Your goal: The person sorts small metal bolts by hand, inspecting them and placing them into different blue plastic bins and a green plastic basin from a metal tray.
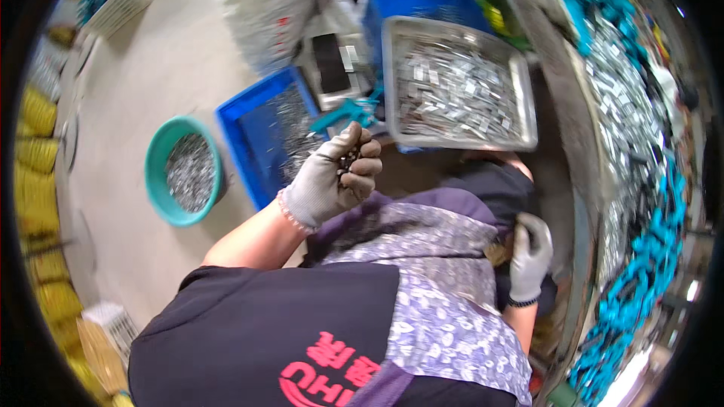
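Note:
Closed palm-up around a small heap of dark, shiny small pieces, my left hand wears a pale grey glove. Their exact kind is too small to tell. Just beyond its fingertips lies a turquoise strap-like piece. My right hand, also gloved, hangs low beside my right thigh. Its fingers are loosely bent, with a gap to the thumb and nothing visible between them. Ahead of my lap sits a metal tray full of small flat silvery metal pieces.
Left of me stand a blue tray and a green basin, both with small metal parts. A blue crate is behind the metal tray. White sacks lie farther off. At right, a bench edge borders heaped metal pieces and turquoise straps.

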`<state>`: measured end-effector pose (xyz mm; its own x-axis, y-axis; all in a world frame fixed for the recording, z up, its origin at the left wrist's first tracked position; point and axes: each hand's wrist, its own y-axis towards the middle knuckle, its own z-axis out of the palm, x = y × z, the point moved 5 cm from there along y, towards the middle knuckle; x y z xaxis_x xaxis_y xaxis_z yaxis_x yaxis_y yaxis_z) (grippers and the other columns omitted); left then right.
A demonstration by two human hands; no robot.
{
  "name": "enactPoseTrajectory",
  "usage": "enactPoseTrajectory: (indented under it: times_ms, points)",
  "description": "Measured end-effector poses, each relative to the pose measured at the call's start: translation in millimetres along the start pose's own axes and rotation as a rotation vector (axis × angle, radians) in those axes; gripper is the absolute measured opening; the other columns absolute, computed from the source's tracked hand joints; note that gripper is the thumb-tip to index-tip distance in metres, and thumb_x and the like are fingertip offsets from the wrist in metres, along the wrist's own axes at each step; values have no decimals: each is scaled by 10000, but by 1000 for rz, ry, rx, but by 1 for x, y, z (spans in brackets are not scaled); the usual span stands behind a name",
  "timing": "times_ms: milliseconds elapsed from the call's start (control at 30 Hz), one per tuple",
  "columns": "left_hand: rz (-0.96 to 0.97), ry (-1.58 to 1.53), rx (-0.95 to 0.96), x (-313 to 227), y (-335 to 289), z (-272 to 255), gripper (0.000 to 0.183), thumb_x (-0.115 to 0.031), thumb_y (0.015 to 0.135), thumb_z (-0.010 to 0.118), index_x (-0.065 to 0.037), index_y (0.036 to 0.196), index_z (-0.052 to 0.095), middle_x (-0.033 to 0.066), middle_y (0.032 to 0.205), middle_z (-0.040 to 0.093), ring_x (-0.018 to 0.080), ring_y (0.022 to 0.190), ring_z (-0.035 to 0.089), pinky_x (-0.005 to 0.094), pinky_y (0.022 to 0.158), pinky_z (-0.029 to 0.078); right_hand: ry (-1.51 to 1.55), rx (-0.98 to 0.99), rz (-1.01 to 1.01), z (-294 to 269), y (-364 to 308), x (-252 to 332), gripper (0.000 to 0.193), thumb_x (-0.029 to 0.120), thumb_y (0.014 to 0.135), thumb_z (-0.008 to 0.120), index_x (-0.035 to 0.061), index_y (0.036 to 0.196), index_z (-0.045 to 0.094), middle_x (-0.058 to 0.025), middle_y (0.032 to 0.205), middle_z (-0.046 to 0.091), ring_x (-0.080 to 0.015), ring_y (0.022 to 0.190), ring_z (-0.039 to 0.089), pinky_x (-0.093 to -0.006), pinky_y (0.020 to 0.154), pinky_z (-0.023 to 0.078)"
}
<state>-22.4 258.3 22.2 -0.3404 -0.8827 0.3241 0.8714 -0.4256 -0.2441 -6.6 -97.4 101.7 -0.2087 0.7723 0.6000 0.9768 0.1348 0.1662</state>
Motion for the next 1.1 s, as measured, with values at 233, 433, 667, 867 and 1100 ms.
enactPoseTrajectory:
  times_ms: [233,433,667,867,1100]
  points:
    - [-374,336,-96,110,67,38,354,-398,1083,498,-81,1061,656,3,878,580,75,654,455,169,454,362,196,39,-270,-10,30,85,255,36,828,729,41,1083,712,-130,1072,700,-318,996,664,-419,910,509]
    - [-575,294,-84,182,110,41,464,-439,1088,434,-64,1224,670,112,1111,742,217,866,696,316,682,564,331,-210,-96,-53,22,57,316,-2,868,725,-1,1180,677,-157,1151,647,-279,1051,648,-368,925,514]
    - [-677,38,59,235,157,27,471,-314,1095,436,-102,1515,458,129,1464,573,316,1342,565,487,1086,515,126,-265,26,-80,-12,25,342,-62,801,740,37,1125,693,-114,1034,654,-281,957,641,-365,837,513]
    - [-630,98,-56,257,171,12,496,-266,1089,434,-105,1557,397,152,1557,477,331,1452,443,504,1204,371,-114,-230,51,-86,-9,11,248,30,793,786,63,1030,721,-96,955,663,-300,881,617,-415,787,483]
    - [-660,57,10,258,170,14,586,-285,1088,438,-155,1630,258,93,1668,314,259,1546,288,470,1223,331,-152,-168,70,-73,7,2,146,91,802,785,72,928,713,-104,883,629,-318,842,606,-437,742,478]
